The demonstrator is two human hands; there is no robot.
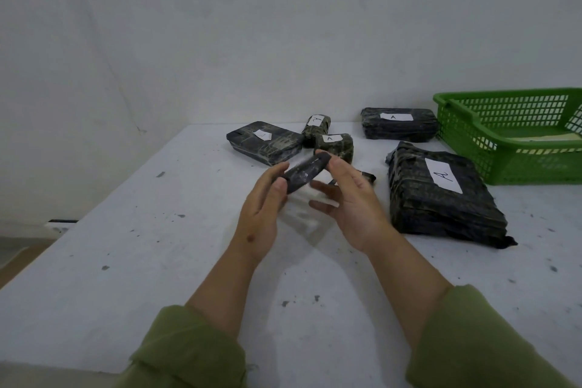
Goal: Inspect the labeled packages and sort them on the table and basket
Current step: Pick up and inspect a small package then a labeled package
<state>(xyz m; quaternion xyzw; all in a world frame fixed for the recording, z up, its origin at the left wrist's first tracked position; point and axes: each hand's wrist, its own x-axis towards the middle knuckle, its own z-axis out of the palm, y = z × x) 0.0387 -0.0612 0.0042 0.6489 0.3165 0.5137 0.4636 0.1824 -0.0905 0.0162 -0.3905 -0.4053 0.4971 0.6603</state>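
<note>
Both the left hand [264,195] and right hand [352,198] pinch a small black-wrapped package [302,174] by its ends, fingers clamped on it above the bench [157,246], apparently turning it to find its label.

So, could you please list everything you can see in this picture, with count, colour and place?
Labelled packages: five, dark wrap with white labels, lying at the table's far and right parts.
Small package: one, dark, no label showing, held above the table between both hands.
Dark item: one, mostly hidden behind the right hand.
Basket: one, green, far right of the table.
Table: one, white, speckled.
Wall: white, behind the table.
Sleeves: two, olive green.
Left hand, right hand: fingers pinching the small package's ends.
</note>
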